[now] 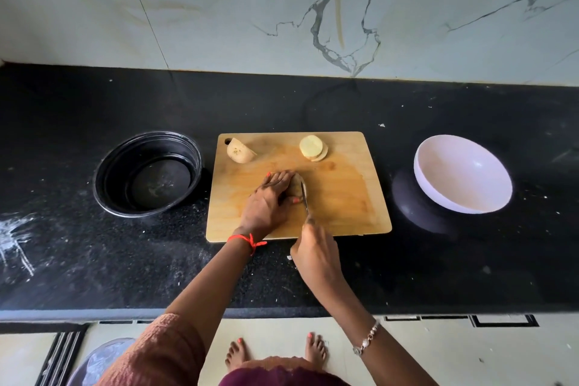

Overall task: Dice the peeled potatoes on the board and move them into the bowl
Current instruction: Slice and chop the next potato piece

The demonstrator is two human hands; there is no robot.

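A wooden cutting board (341, 197) lies on the black counter. My left hand (269, 200) presses down on a potato piece (296, 186) in the board's middle, mostly hiding it. My right hand (315, 249) grips a knife (304, 196) whose blade stands against the right side of that piece. A potato half (239, 151) rests at the board's far left corner. A few stacked potato slices (313, 147) lie at the far middle. An empty white bowl (462, 174) sits tilted to the right of the board.
A black round container (148, 174) stands left of the board, empty. The marble wall (282, 9) rises behind the counter. White smears mark the counter (18, 235) at the left. The counter's front edge runs just below my forearms.
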